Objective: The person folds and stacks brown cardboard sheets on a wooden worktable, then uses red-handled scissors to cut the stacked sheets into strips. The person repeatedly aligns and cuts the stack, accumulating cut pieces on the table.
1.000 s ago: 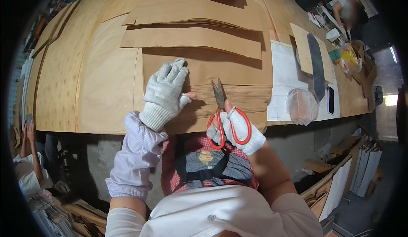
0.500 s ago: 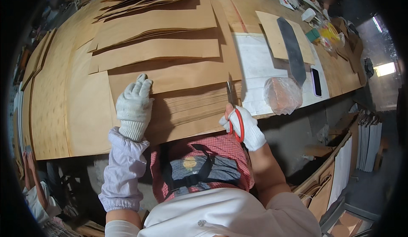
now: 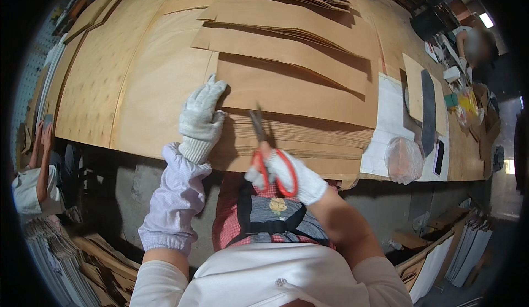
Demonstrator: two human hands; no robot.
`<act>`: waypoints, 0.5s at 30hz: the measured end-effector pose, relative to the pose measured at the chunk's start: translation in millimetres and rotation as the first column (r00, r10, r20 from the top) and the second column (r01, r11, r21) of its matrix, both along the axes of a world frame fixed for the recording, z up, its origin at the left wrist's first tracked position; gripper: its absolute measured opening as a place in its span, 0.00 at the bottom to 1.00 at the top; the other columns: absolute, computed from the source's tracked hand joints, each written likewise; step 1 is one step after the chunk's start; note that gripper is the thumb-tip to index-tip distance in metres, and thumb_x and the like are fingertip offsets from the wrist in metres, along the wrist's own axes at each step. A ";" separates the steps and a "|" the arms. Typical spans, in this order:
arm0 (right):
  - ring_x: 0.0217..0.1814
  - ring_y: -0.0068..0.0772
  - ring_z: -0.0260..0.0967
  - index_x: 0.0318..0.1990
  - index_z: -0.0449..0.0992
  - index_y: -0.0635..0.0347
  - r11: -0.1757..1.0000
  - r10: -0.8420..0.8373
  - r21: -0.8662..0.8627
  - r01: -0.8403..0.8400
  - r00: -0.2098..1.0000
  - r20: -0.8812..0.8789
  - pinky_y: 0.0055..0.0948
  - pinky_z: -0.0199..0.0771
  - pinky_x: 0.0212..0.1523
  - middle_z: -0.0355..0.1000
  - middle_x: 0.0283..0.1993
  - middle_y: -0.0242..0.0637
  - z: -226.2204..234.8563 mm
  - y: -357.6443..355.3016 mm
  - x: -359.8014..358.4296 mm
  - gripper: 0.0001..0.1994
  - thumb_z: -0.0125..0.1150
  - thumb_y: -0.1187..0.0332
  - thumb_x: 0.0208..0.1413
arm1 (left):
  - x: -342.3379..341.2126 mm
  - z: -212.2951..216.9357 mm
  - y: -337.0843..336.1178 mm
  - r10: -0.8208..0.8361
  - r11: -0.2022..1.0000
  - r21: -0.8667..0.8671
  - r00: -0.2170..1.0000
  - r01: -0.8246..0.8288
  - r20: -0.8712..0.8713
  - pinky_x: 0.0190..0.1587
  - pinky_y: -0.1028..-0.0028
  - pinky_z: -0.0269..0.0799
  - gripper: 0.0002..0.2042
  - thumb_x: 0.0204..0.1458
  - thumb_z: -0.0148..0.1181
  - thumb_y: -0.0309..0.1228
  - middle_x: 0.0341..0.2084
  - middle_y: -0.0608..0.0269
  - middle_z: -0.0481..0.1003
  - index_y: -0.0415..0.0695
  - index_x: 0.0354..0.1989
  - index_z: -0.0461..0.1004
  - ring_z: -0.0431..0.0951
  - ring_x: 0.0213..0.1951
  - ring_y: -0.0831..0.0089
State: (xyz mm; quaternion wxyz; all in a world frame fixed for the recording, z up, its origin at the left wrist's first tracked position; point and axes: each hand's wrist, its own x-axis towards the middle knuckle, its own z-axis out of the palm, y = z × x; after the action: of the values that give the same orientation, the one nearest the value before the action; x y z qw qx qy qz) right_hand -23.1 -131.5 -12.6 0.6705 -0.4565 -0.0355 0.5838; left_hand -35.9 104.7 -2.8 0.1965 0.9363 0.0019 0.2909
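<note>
Scissors (image 3: 258, 129) with red handles sit in the right hand (image 3: 289, 176) in the head view, its gloved fingers curled round the loops – which finger goes through which, I can't tell. The blades point away from the person, over the stepped edges of a brown paper stack (image 3: 297, 137) at the near side of the wooden table (image 3: 91, 100); blur hides whether they touch it. The left hand (image 3: 201, 117), also gloved, lies palm down at the stack's left edge, fingers stretched out and holding nothing. Beyond the stack lie folded brown sheets (image 3: 284, 58). To the right – on a white sheet (image 3: 379, 128) – are a plastic-wrapped bundle (image 3: 403, 161) and, just beside it, a phone (image 3: 439, 157).
</note>
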 end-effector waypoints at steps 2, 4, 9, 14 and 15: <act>0.25 0.29 0.65 0.29 0.66 0.56 0.998 -0.019 0.050 0.026 0.990 -0.137 0.27 0.68 0.24 0.64 0.24 0.33 6.4 42.4 -3.1 0.26 0.48 0.40 0.61 | -2.2 2.8 -0.9 0.051 0.997 0.052 0.998 -0.049 -0.035 0.54 0.61 0.69 0.28 0.33 0.62 0.20 0.51 0.51 0.74 0.47 0.51 0.72 0.73 0.52 0.53; 0.22 0.28 0.64 0.29 0.66 0.55 0.978 -0.150 -0.170 0.122 0.975 -0.166 0.25 0.65 0.19 0.63 0.22 0.32 16.6 68.6 -4.6 0.24 0.53 0.42 0.60 | -2.6 8.7 -4.4 0.105 0.987 0.127 0.992 -0.096 -0.070 0.52 0.61 0.69 0.27 0.32 0.63 0.21 0.51 0.52 0.74 0.49 0.48 0.72 0.73 0.51 0.54; 0.22 0.28 0.66 0.31 0.68 0.59 0.957 -0.033 -0.288 0.023 0.999 -0.031 0.26 0.66 0.18 0.70 0.27 0.38 36.9 34.8 -2.1 0.22 0.54 0.47 0.61 | 13.8 25.5 -7.3 0.009 0.972 0.232 0.994 -0.033 0.105 0.36 0.71 0.74 0.24 0.35 0.59 0.17 0.49 0.54 0.75 0.48 0.46 0.76 0.78 0.40 0.67; 0.39 0.27 0.69 0.39 0.70 0.63 0.990 -0.115 -0.030 0.140 0.904 0.413 0.27 0.68 0.46 0.72 0.40 0.41 62.6 -37.4 -12.6 0.29 0.32 0.44 0.67 | 59.4 44.6 3.9 0.013 0.583 -0.784 0.962 0.214 0.273 0.41 0.78 0.72 0.23 0.49 0.47 0.13 0.49 0.54 0.76 0.39 0.55 0.72 0.76 0.41 0.75; 0.38 0.28 0.68 0.37 0.69 0.63 0.982 -0.158 -0.045 0.182 0.932 0.327 0.27 0.68 0.45 0.72 0.39 0.42 58.9 -48.1 -13.9 0.30 0.31 0.43 0.67 | 66.5 47.5 8.8 0.191 0.686 -0.726 0.948 0.056 0.253 0.44 0.74 0.72 0.21 0.50 0.48 0.14 0.47 0.51 0.76 0.35 0.54 0.71 0.77 0.41 0.67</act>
State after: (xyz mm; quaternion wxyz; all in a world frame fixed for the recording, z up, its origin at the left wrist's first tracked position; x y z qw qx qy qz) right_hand -37.0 -179.6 46.3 0.6864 -0.5714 -0.0829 0.4421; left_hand 30.6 113.5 44.6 0.5368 0.7239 0.1207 0.4162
